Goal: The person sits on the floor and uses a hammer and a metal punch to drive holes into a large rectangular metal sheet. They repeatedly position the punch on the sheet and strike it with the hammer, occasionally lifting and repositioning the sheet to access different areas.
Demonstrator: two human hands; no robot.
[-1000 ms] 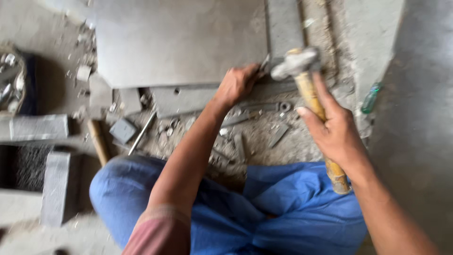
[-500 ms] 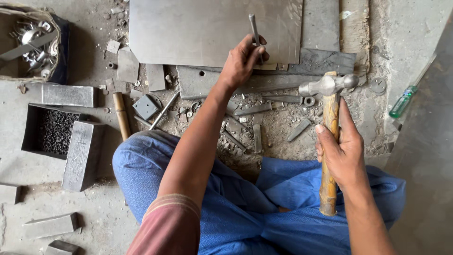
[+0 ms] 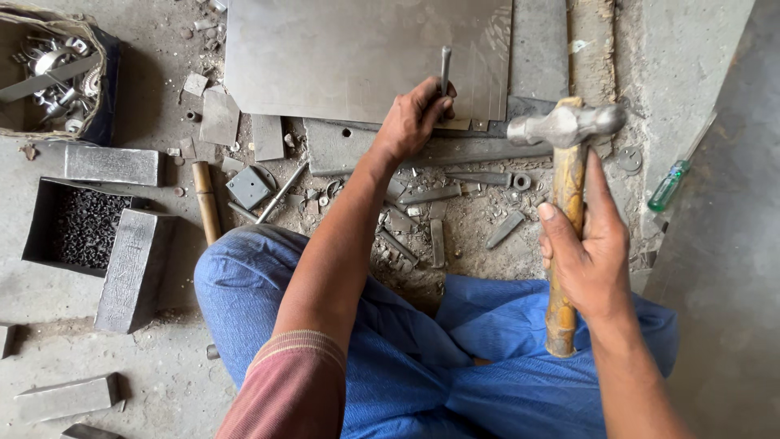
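Left hand (image 3: 414,120): gripping a slim steel punch (image 3: 445,69), fingers clenched round its lower part, and standing it roughly upright on the lower edge of a large grey sheet-metal plate (image 3: 349,57) that is lying flat on the dusty floor. Right hand (image 3: 587,248): clasping the wooden handle of a ball-peen hammer (image 3: 565,195), thumb lying along the shaft; the steel head is hovering to the right of the punch, apart from it. Person: sitting cross-legged in blue trousers (image 3: 406,366) just below the plate. Floor between knees and plate: carrying scattered metal offcuts and a flat steel bar (image 3: 431,150). Left side: an open dark tray of small black pieces (image 3: 77,228), grey metal blocks beside it, and a basket of scrap parts (image 3: 53,69) sitting in the corner. Right side: a green-handled screwdriver (image 3: 670,185) lying well apart.
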